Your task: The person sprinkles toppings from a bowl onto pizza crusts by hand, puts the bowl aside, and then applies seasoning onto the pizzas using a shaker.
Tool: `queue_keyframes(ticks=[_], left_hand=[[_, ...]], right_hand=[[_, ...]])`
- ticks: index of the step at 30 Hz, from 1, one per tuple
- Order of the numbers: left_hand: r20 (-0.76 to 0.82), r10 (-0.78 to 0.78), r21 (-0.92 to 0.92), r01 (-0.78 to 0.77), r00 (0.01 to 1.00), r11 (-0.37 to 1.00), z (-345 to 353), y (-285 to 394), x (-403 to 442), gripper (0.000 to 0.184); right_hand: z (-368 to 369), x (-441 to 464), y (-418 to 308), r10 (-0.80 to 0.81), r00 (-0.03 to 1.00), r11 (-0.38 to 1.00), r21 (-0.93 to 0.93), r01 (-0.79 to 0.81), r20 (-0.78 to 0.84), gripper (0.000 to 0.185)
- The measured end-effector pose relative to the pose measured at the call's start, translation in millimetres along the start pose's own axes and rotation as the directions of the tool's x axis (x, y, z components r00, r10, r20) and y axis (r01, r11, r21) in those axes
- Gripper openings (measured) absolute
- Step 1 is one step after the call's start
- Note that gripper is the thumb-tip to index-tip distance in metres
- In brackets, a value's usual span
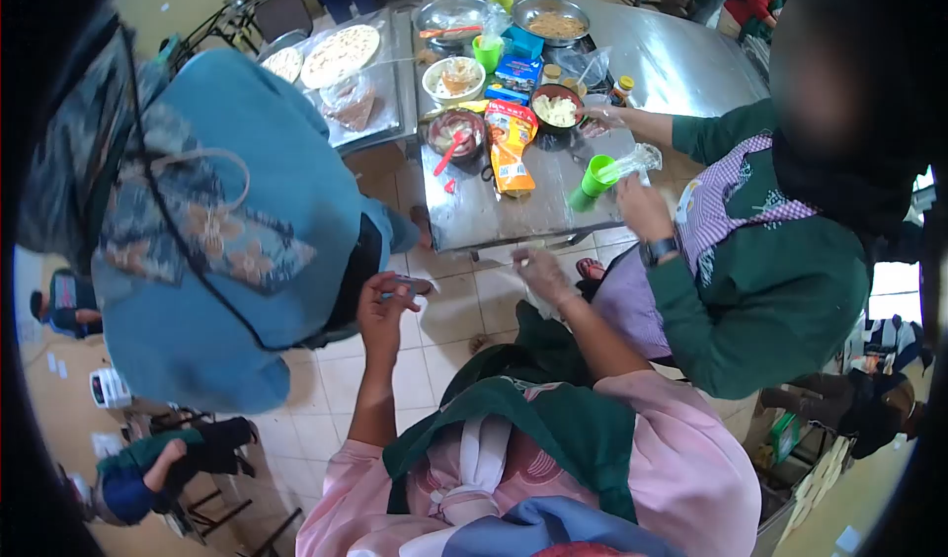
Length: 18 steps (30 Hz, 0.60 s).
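Left hand [385,300] pinching small dark item [403,282]. Right hand [545,277], gloved, half-curled near metal table [474,218]; cannot tell if holding anything.

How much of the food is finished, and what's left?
Looks partly done: the big round base already has its speckled topping. In hand: a co-worker's hand is at a plastic bag and green cup; the wearer's left hand holds something small, unclear what. Left: pale mixture sits unused in the dark bowl.
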<state>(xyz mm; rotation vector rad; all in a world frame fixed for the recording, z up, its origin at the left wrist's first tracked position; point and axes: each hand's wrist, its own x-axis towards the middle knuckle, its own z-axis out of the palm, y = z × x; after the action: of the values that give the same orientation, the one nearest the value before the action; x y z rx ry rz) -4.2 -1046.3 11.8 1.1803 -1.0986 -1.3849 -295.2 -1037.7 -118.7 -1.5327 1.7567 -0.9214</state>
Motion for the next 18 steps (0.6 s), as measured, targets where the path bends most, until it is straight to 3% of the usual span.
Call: queue_keyframes(ticks=[2, 3, 4, 6, 8, 9, 10, 11, 12, 13, 14, 17, 18], left_hand=[[0.043, 0.008, 0.047, -0.01, 0.999, 0.999, 8, -11, 20, 0.026], [0.066, 0.016, 0.086, -0.022, 0.998, 0.996, 11, -16, 29, 0.026], [0.101, 0.018, 0.1, -0.028, 0.995, 0.995, 11, -19, 36, 0.024], [0.097, -0.01, 0.106, 0.0, 0.995, 0.994, 14, -24, 49, 0.023], [0.103, -0.024, 0.179, 0.005, 0.994, 0.984, 15, -25, 50, 0.023], [0.087, -0.067, 0.154, 0.053, 0.994, 0.987, 17, -24, 52, 0.024], [0.066, -0.089, 0.135, 0.079, 0.994, 0.988, 16, -26, 53, 0.024], [0.043, -0.116, 0.115, 0.11, 0.992, 0.987, 16, -28, 53, 0.024], [0.038, -0.171, 0.097, 0.167, 0.984, 0.981, 17, -26, 54, 0.025], [0.031, -0.228, 0.075, 0.225, 0.973, 0.971, 19, -24, 58, 0.025], [0.021, -0.231, 0.164, 0.225, 0.973, 0.96, 22, -22, 63, 0.026], [0.011, -0.275, 0.236, 0.265, 0.961, 0.935, 31, -10, 81, 0.026], [-0.02, -0.283, 0.233, 0.279, 0.959, 0.932, 36, -4, 89, 0.026]], right_hand=[[-7, 54, 5, 0.054, 0.998, 0.976, 0.211, -0.048, -0.025, 0.023], [-3, 88, 20, 0.008, 0.997, 0.827, 0.561, 0.035, -0.074, 0.025], [0, 123, 35, -0.024, 0.991, 0.556, 0.822, 0.125, -0.134, 0.028], [-36, 182, 3, -0.05, 0.92, 0.841, 0.481, 0.249, -0.389, 0.039], [-60, 252, 7, 0.142, 0.931, 0.884, 0.466, 0.033, -0.335, 0.037], [-76, 273, -16, 0.219, 0.885, 0.891, 0.454, -0.009, -0.411, 0.034], [-88, 288, -35, 0.105, 0.826, 0.844, 0.489, 0.22, -0.553, 0.031], [-107, 314, -36, 0.072, 0.829, 0.974, 0.218, 0.061, -0.555, 0.032], [-119, 338, -35, 0.036, 0.837, 0.991, -0.089, -0.101, -0.546, 0.036], [-123, 356, -33, -0.039, 0.775, 0.993, 0.061, 0.099, -0.631, 0.041], [-131, 384, -18, -0.153, 0.76, 0.966, -0.257, -0.019, -0.632, 0.046], [-134, 435, 7, -0.228, 0.766, 0.956, -0.289, 0.058, -0.601, 0.045], [-139, 442, 3, -0.176, 0.825, 0.912, -0.405, -0.069, -0.537, 0.045]])
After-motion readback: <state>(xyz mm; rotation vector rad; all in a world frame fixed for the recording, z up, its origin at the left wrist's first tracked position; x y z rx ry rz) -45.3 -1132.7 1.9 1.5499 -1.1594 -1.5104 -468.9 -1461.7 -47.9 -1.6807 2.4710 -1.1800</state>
